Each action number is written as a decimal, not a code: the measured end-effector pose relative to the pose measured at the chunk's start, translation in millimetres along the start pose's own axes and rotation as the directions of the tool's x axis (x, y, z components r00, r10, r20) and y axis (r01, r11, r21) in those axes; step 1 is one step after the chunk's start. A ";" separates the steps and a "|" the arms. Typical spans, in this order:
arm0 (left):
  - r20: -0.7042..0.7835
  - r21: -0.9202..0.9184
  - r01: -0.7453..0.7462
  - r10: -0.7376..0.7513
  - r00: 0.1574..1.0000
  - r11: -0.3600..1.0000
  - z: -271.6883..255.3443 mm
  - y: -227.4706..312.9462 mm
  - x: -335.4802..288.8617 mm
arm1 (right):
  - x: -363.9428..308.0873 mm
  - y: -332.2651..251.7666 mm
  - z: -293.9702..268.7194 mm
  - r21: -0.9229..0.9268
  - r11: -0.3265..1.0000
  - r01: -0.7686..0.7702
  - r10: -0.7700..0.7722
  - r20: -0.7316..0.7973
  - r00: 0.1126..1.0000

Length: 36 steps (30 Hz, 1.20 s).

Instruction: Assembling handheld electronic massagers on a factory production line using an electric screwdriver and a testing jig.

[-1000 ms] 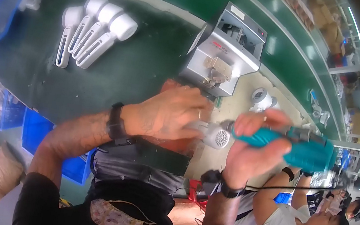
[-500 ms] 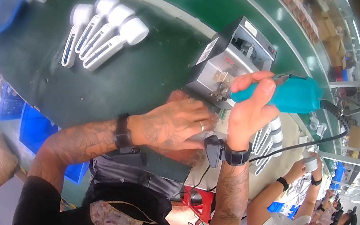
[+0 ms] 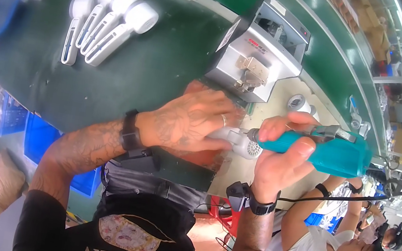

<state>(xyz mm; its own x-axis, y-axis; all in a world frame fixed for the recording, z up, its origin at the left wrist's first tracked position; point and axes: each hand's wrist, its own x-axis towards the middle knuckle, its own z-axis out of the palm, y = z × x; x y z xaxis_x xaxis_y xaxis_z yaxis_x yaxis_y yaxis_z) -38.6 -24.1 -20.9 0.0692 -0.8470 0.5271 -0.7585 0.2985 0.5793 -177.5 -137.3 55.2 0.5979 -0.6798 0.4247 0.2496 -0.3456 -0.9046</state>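
Observation:
My left hand [image 3: 180, 122] is closed around a white handheld device [image 3: 249, 149], whose round slotted head faces up; its fingers hide most of the handle. In my right hand [image 3: 282, 165] is a teal electric screwdriver [image 3: 339, 155], held nearly level, with its tip at the device's head. Whether a screw is on the tip, I cannot make out. Just beyond both hands stands a grey and black screw feeder [image 3: 246, 48]. Several white long-handled devices [image 3: 103, 24] with round heads lie fanned out on the green mat [image 3: 128, 81] at the left.
More white devices [image 3: 300, 105] lie right of the feeder, partly behind my right hand. A black cable [image 3: 327, 197] runs from the screwdriver's side across the right. Blue crates [image 3: 41, 141] stand below the table's left edge. At the right sits a co-worker [image 3: 308, 250] in white.
My right hand has brought the screwdriver from the feeder's front down toward me, to the white device in my left hand. The slotted head now shows. The view has shifted slightly.

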 end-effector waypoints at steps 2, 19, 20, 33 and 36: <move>0.004 0.008 0.008 -0.008 1.000 1.000 0.4 -0.1 -0.9 | -3.3 3.9 -0.7 0.019 1.000 0.001 0.000 -0.021 1.000; 0.059 0.042 -0.004 0.001 0.998 0.999 -4.9 4.9 1.9 | -5.7 21.0 3.9 0.135 0.990 -0.043 0.048 -0.033 0.998; 0.033 0.029 -0.018 0.017 0.999 0.999 -3.6 4.7 1.3 | -6.8 21.1 4.1 0.123 0.991 -0.055 0.060 -0.040 0.997; -0.037 0.005 -0.060 0.060 0.997 0.998 -4.6 1.1 -4.8 | 64.0 23.2 42.8 0.020 0.998 0.056 -0.054 -0.102 0.993; -0.033 0.010 -0.085 0.086 0.996 0.996 -3.6 2.8 -4.2 | 65.2 32.6 39.5 0.012 1.000 0.022 -0.021 -0.076 0.997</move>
<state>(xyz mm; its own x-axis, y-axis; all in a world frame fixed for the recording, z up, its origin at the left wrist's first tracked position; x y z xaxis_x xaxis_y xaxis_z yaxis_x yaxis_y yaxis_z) -38.6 -18.1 -19.2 0.0253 -0.8033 0.5951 -0.7682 0.3653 0.5258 -100.3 -167.3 51.9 0.5333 -0.7195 0.4449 0.2719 -0.3522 -0.8956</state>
